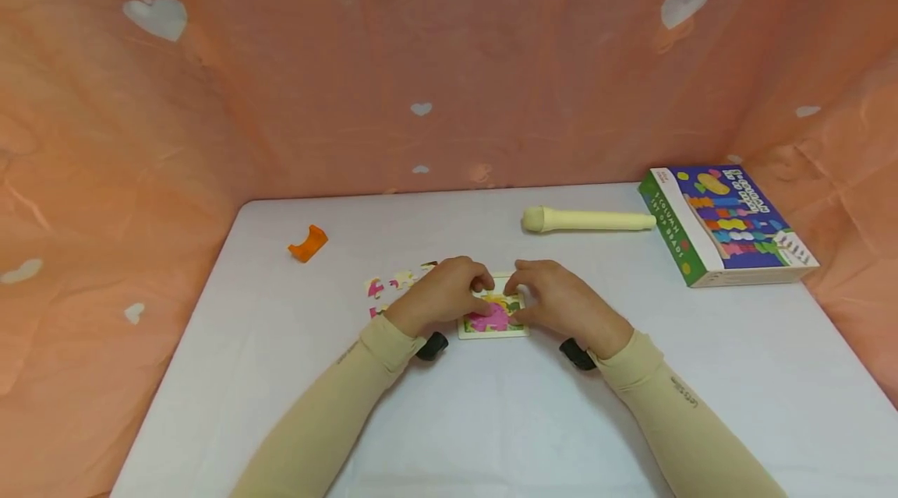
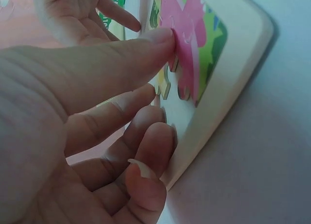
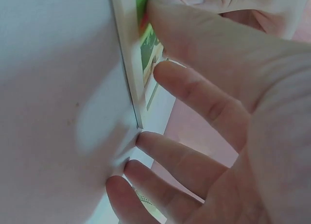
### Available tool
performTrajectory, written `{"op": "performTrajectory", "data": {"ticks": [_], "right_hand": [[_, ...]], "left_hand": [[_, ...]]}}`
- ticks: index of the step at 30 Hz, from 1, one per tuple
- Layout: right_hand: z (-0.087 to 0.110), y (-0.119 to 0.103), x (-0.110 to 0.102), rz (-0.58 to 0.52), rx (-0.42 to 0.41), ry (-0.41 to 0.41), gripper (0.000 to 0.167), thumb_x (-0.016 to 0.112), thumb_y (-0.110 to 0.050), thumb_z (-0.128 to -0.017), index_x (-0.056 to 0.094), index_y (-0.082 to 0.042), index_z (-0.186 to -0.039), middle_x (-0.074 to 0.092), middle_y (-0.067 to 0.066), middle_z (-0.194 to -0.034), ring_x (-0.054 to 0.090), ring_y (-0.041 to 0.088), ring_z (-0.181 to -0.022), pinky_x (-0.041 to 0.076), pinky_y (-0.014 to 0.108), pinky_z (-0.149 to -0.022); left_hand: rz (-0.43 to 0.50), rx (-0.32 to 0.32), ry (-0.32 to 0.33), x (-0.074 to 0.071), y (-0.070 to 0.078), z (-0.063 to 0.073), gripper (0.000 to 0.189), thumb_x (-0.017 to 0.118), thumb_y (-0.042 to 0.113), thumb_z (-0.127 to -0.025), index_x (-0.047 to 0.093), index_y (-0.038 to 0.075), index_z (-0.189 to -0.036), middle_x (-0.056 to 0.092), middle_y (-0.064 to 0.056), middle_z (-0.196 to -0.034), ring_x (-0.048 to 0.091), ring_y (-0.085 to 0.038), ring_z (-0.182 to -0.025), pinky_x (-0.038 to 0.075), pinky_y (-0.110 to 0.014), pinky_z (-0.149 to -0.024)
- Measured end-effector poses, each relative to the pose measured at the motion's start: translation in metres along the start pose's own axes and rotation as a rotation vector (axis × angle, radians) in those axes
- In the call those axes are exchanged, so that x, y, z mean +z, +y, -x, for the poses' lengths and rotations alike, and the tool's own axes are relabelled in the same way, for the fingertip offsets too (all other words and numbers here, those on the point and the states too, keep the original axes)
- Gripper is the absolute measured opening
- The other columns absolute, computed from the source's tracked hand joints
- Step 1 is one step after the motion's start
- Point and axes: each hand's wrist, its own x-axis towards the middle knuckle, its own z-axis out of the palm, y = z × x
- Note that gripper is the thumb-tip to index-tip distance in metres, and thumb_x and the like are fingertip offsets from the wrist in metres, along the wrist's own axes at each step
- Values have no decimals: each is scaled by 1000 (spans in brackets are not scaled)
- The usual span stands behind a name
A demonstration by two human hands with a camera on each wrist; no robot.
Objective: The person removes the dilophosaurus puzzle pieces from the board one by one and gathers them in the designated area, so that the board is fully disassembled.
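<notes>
A small puzzle board (image 1: 493,334) with a pale raised border lies on the white table. Its picture, partly filled in, shows a pink figure (image 1: 493,316) on green. My left hand (image 1: 443,291) is at the board's left side, its thumb pressing the pink pieces (image 2: 182,27) and its other fingers loosely bent over the bare part of the tray (image 2: 182,119). From the right, my right hand (image 1: 561,299) touches the picture with its thumb, its other fingers spread by the board's edge (image 3: 129,54). Loose puzzle pieces (image 1: 376,287) lie left of the board, partly hidden by the left hand.
An orange curved piece (image 1: 309,243) lies at the back left. At the back right are a pale yellow toy microphone-like stick (image 1: 589,220) and a bead-set box (image 1: 730,225). An orange curtain with hearts (image 1: 449,54) hangs behind the table.
</notes>
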Motion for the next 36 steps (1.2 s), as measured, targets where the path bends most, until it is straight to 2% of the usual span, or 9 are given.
{"op": "performTrajectory", "data": {"ticks": [7, 12, 22, 28, 36], "right_hand": [[0, -1, 0, 5, -27, 0, 25, 92, -18, -86, 81, -16, -108, 66, 26, -146, 57, 47, -143, 45, 62, -119], [1, -2, 1, -4, 1, -9, 24, 92, -19, -86, 81, -17, -107, 65, 25, -148, 56, 46, -145, 45, 62, -119], [1, -2, 1, -2, 26, -21, 25, 91, -18, -87, 81, -17, -109, 62, 26, -152, 55, 47, -146, 44, 63, -120], [1, -3, -1, -7, 29, -20, 25, 91, -18, -87, 81, -17, -109, 62, 25, -152, 54, 46, -147, 44, 62, -120], [0, -4, -1, -4, 30, -24, 25, 91, -17, -87, 81, -16, -110, 63, 24, -151, 54, 45, -147, 44, 62, -120]], "left_hand": [[23, -42, 11, 3, -1, 0, 28, 89, 25, -91, 79, 10, -113, 72, -1, -105, 63, -16, -99, 54, -36, -96], [32, -37, 12, 4, -1, 0, 26, 89, 22, -91, 78, 11, -112, 73, -1, -105, 63, -16, -99, 55, -35, -95], [117, -69, 31, 3, 1, 2, 18, 83, 20, -96, 78, 11, -111, 72, 1, -94, 64, -14, -88, 53, -30, -82], [114, -58, 53, 2, 0, 1, 16, 77, 19, -100, 80, 9, -113, 75, 0, -98, 65, -14, -89, 54, -30, -84], [99, -41, 83, 2, 0, 1, 12, 72, 18, -102, 80, 13, -109, 74, 0, -98, 63, -16, -89, 54, -33, -85]]}}
